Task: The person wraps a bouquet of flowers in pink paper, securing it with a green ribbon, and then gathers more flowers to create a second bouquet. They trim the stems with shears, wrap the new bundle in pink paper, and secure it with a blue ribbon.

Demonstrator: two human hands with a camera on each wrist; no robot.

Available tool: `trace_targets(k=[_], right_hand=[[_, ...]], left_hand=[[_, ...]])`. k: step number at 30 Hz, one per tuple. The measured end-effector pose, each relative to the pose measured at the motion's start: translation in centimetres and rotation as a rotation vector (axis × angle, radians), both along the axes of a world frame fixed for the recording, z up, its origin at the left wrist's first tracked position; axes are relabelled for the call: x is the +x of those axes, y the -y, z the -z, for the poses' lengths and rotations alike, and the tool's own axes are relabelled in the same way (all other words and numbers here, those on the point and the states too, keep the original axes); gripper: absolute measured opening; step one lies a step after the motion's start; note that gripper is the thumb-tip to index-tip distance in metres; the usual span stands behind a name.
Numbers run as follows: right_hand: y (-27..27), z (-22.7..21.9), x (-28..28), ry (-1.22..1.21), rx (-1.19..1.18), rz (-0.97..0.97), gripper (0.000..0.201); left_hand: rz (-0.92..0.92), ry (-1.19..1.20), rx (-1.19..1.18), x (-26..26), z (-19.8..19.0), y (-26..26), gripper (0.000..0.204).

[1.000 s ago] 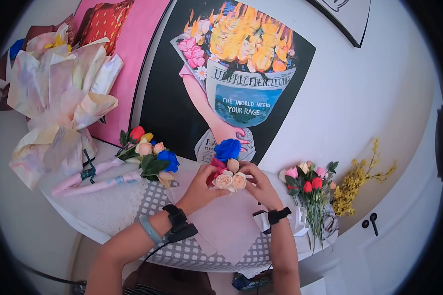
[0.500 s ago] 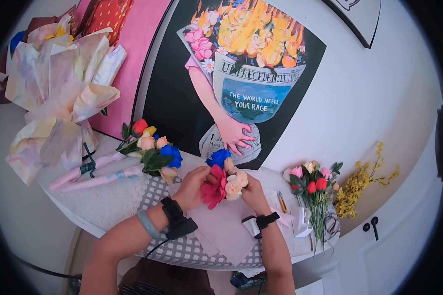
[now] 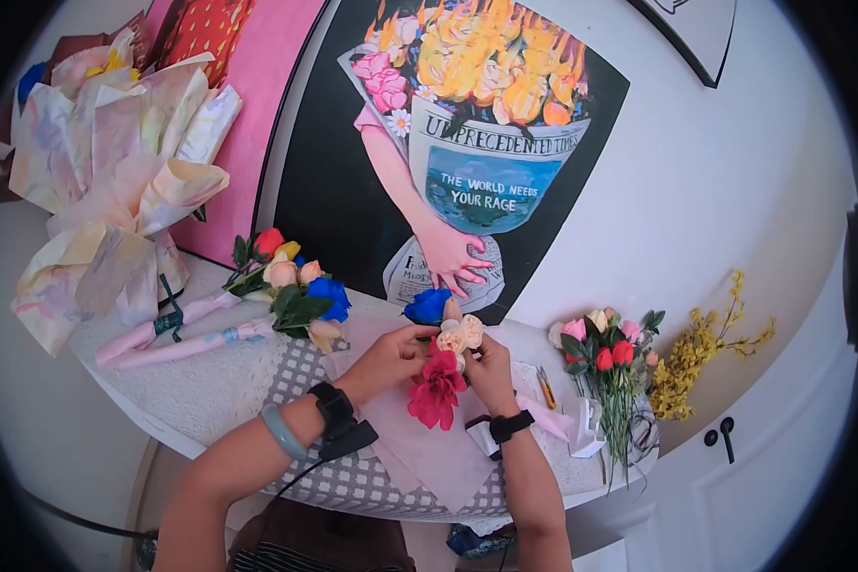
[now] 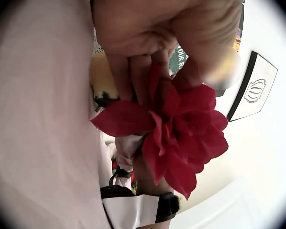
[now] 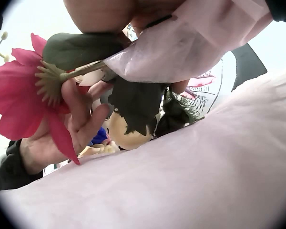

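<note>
My right hand (image 3: 491, 375) grips a small bunch of flowers by its stems, which are wrapped in thin pale pink paper (image 5: 171, 47). A blue rose (image 3: 427, 306) is at the far end of the bunch, with cream roses (image 3: 460, 334) in the middle. On the near side a dark pink-red flower (image 3: 437, 391) tilts out toward me, its green stem showing in the right wrist view. Fingers of my left hand (image 3: 381, 367) pinch at this flower, petals overlapping them in the left wrist view. Green leaves (image 5: 138, 107) hang below the wrapping.
Pale pink sheets (image 3: 415, 443) lie on the patterned cloth below. A pink-wrapped bouquet (image 3: 296, 300) is at left, beside cream wrapping paper (image 3: 95, 191). At right are loose flowers (image 3: 605, 357), a yellow cutter (image 3: 545, 386), a white box (image 3: 586, 427) and yellow blossom branches (image 3: 677, 381).
Both hands have come down from higher up near the painting. The bunch has turned, so the pink-red flower moved from the left side to the front, below the cream roses.
</note>
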State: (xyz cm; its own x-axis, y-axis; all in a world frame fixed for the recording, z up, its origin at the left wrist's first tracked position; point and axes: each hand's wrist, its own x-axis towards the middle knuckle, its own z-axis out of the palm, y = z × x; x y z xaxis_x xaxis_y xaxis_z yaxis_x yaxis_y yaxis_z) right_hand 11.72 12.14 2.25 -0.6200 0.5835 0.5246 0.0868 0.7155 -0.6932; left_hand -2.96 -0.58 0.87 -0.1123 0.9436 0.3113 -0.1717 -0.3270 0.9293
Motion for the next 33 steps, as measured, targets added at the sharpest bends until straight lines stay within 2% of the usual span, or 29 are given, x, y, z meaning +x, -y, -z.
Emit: trace_targets(k=[4, 7, 10, 13, 16, 19, 22, 28, 31, 33], right_hand=[[-0.5, 0.4, 0.0, -0.007, 0.051, -0.002, 0.023], [0.3, 0.1, -0.2, -0.035, 0.064, 0.046, 0.017], [0.3, 0.0, 0.2, 0.043, 0.083, 0.071, 0.009], [0.4, -0.4, 0.5, 0.064, 0.148, -0.035, 0.009], [0.5, -0.3, 0.6, 0.096, -0.03, -0.203, 0.013], [-0.2, -1.3, 1.4, 0.35, -0.146, -0.258, 0.034], [0.2, -2.6, 2.3, 0.472, -0.134, -0.353, 0.046], [0.9, -2.3, 2.2, 0.391, -0.028, -0.43, 0.058], [0.9, -2.7, 1.9, 0.388, 0.034, -0.337, 0.057], [0.4, -2.0, 1.9, 0.277, -0.006, -0.299, 0.055]], left_hand=[[0.016, -0.102, 0.043, 0.6, -0.4, 0.3, 0.069], [-0.028, -0.123, 0.114, 1.7, -0.5, 0.4, 0.076], [-0.248, -0.235, 0.05, 2.7, -1.4, 1.2, 0.069], [-0.445, -0.17, 0.13, 2.3, 0.1, 0.0, 0.052], [-0.591, -0.206, 0.031, 1.7, 0.9, -0.3, 0.036], [-0.603, -0.133, -0.046, 1.2, 1.6, -0.9, 0.032], [-0.635, -0.149, -0.047, 1.2, 1.8, -1.1, 0.03], [-0.687, -0.248, -0.124, 1.4, 0.9, -0.5, 0.027], [-0.62, -0.192, -0.119, 1.4, 0.5, -0.3, 0.024], [-0.518, -0.051, -0.042, 1.1, 1.2, -0.9, 0.021]])
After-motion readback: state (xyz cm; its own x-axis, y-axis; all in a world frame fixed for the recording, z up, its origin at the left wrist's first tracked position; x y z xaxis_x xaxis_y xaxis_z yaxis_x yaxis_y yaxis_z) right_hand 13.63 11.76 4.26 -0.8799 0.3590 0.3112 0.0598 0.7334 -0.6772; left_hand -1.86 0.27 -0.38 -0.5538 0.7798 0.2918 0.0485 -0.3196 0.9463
